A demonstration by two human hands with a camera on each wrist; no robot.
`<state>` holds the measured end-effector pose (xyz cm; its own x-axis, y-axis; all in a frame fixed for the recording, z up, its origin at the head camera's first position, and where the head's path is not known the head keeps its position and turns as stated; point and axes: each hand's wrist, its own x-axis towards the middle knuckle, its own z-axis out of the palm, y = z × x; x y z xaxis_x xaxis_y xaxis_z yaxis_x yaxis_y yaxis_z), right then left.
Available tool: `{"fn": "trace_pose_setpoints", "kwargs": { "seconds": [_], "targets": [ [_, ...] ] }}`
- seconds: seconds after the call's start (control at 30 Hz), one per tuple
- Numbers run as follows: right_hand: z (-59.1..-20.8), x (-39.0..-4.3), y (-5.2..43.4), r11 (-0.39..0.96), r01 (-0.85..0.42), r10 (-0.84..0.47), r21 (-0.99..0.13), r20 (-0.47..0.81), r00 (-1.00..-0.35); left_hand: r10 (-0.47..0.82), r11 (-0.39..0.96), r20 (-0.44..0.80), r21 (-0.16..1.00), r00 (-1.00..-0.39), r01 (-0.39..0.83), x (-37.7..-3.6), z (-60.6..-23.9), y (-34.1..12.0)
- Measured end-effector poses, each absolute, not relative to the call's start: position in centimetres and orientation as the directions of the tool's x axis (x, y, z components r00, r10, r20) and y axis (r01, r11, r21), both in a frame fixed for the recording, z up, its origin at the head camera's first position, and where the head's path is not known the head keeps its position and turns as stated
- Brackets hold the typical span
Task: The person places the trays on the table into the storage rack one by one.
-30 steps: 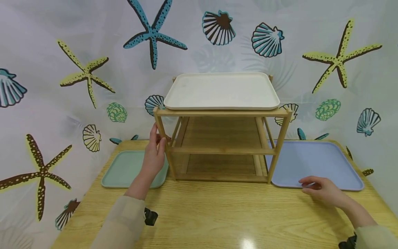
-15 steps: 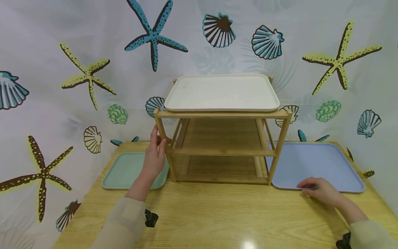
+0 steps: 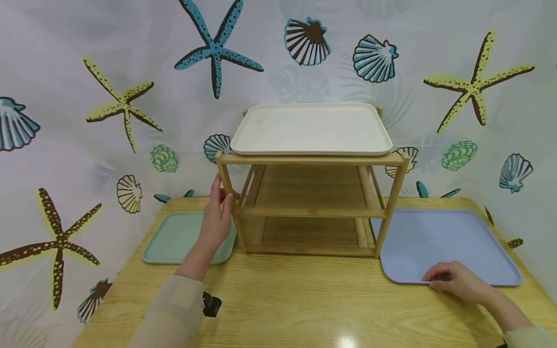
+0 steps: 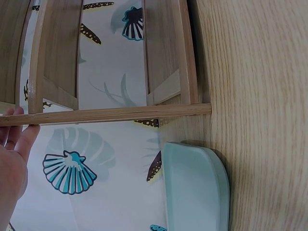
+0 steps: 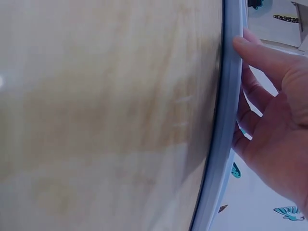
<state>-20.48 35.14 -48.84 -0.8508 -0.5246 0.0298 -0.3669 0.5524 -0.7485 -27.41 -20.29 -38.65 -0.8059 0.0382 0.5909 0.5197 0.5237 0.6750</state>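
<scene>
Tray (image 3: 448, 239) pinched in right hand (image 3: 464, 282).

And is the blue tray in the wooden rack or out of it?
Out: the blue tray is beside the wooden rack, on the right, and the right hand pinches the tray's near rim.

Blue rect. tray (image 3: 448, 241), just R of upright 3-tier wd. rack (image 3: 313, 212).
</scene>
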Motion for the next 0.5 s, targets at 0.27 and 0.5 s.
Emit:
{"fn": "trace_pose_setpoints", "kwargs": {
  "seconds": [0.27, 0.5],
  "targets": [
    [-49.8, -17.4, 35.7, 0.417, -0.421, -0.617, -0.806, 0.089, -0.782, 0.037, 0.531, 0.59, 0.672, -0.806, 0.516, -27.5, -38.5, -20.5],
    [-50.3, -15.2, 35.8, 0.325, -0.42, -0.695, -0.847, 0.087, -0.713, 0.031, 0.542, 0.601, 0.661, -0.799, 0.519, -27.6, -38.6, -20.7]
  ]
}}
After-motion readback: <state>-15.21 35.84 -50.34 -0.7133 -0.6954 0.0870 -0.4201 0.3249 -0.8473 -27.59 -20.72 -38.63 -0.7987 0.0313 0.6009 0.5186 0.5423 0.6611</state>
